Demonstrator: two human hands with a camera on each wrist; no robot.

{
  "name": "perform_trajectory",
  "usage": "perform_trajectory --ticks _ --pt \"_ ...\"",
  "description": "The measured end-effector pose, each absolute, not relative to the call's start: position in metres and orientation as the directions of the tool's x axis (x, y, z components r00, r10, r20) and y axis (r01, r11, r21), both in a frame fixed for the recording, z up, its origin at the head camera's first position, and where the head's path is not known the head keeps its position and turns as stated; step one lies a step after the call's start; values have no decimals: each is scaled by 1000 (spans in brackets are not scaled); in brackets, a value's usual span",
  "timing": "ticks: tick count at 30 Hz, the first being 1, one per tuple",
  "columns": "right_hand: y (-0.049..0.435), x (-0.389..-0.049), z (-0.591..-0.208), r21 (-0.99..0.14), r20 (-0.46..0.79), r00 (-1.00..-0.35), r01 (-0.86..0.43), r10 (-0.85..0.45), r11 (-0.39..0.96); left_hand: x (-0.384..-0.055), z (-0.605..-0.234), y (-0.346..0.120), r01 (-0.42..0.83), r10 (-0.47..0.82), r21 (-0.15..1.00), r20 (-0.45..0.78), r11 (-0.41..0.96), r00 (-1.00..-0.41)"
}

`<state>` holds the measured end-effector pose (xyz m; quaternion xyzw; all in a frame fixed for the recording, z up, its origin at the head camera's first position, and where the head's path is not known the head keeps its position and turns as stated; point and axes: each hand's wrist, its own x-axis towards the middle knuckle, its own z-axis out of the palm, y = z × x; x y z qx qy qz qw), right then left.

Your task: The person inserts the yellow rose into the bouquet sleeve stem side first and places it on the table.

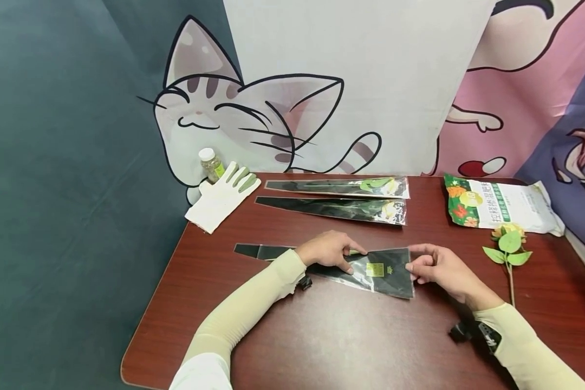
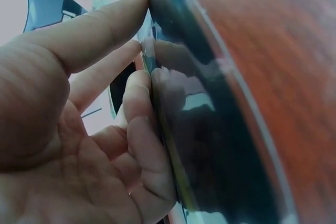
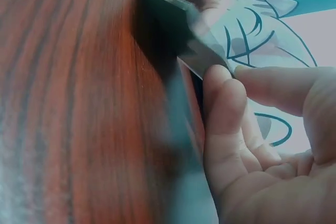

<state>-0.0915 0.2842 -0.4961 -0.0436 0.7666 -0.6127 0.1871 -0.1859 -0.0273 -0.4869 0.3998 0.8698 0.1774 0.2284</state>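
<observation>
A long tapered black flower sleeve [image 1: 397, 273] with a yellow label [image 1: 375, 270] and a small crown print lies lengthwise in front of me. My left hand [image 1: 327, 250] rests over its middle, thumb and index finger spread and touching its surface. In the left wrist view the thumb [image 2: 113, 27] is straight and its tip meets the glossy film [image 2: 194, 108]. At the wide right end, my right hand [image 1: 436, 268] pinches the sleeve's edge between thumb and fingers. The right wrist view shows that edge [image 3: 210, 59] raised off the table. A bit of green shows beside the left fingers.
Behind lie two sleeves [image 1: 317, 187] [image 1: 322, 208] with flowers inside. A white glove [image 1: 219, 203] and a capped jar [image 1: 212, 164] sit at the back left. On the right are a yellow artificial flower [image 1: 509, 244] and a printed bag [image 1: 502, 203]. The wooden table [image 1: 331, 336] meets a printed backdrop.
</observation>
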Motion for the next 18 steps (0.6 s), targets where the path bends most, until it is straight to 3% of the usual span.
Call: perform_trajectory --ticks 18 --pt "282 -96 -500 -959 -225 -921 153 -317 238 -176 -483 -22 635 763 442 -227 634 -605"
